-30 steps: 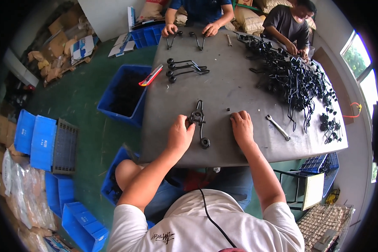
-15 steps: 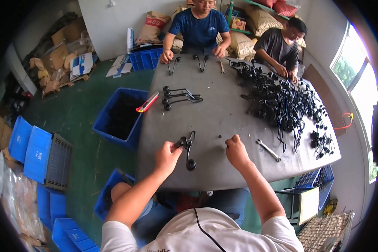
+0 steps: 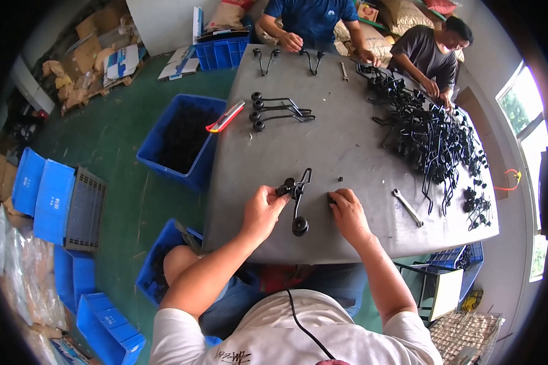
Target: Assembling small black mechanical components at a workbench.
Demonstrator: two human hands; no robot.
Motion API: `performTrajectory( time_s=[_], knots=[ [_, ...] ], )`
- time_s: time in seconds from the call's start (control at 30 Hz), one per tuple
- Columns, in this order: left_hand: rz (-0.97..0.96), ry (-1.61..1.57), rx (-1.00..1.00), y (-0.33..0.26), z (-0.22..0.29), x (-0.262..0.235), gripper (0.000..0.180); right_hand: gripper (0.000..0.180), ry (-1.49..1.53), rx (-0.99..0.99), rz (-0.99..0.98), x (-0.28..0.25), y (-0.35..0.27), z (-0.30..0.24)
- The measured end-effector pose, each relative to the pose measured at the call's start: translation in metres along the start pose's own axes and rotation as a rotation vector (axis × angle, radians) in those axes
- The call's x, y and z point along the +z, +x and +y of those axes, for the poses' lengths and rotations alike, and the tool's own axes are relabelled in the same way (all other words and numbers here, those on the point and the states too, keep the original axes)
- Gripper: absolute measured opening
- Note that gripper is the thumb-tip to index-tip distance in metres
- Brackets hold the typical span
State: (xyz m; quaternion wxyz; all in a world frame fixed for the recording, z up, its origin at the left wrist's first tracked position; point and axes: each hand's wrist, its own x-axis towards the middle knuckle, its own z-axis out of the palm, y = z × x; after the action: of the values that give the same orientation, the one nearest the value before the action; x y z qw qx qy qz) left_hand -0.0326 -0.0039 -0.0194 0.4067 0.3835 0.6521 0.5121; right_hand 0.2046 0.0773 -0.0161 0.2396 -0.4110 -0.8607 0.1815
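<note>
My left hand is closed on a black bent-rod part with round black knobs, gripping it by one knob. The part's rod loop points away from me, and a larger knob hangs at its near end. My right hand is beside it on the right, low over the table, fingers curled together. A bit of something dark shows at those fingertips, too small to name. Just beyond them lies a tiny black piece. To the right of this hand rests an open-end wrench.
A large pile of black rod parts covers the grey table's right side. Several rod parts lie left, near a red utility knife. Blue crates stand left. Two people work across the table, near a small wrench.
My view has shifted, so the table sits higher and further right. My right hand's fingers have lowered toward the table. The left hand keeps its hold. The far person's hands have moved.
</note>
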Motion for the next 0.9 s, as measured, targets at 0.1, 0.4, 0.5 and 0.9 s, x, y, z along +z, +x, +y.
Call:
performTrajectory(
  time_s=[0.1, 0.4, 0.5, 0.9],
  knots=[
    [-0.005, -0.010, -0.022, -0.003, 0.010, 0.000, 0.034, 0.026, -0.073, -0.021, -0.002, 0.001, 0.000, 0.001],
    [-0.054, -0.113, -0.109, -0.011, 0.013, 0.004, 0.029, 0.029, 0.616, 0.079, 0.180, 0.022, 0.020, -0.069],
    [-0.067, -0.121, -0.091, -0.008, 0.013, 0.004, 0.028, 0.028, 0.579, 0.081, 0.166, 0.023, 0.028, -0.069],
    [-0.003, -0.245, -0.014, -0.006, 0.005, 0.004, 0.027, 0.035, -0.046, 0.218, 0.365, 0.007, 0.021, 0.012]
  ],
)
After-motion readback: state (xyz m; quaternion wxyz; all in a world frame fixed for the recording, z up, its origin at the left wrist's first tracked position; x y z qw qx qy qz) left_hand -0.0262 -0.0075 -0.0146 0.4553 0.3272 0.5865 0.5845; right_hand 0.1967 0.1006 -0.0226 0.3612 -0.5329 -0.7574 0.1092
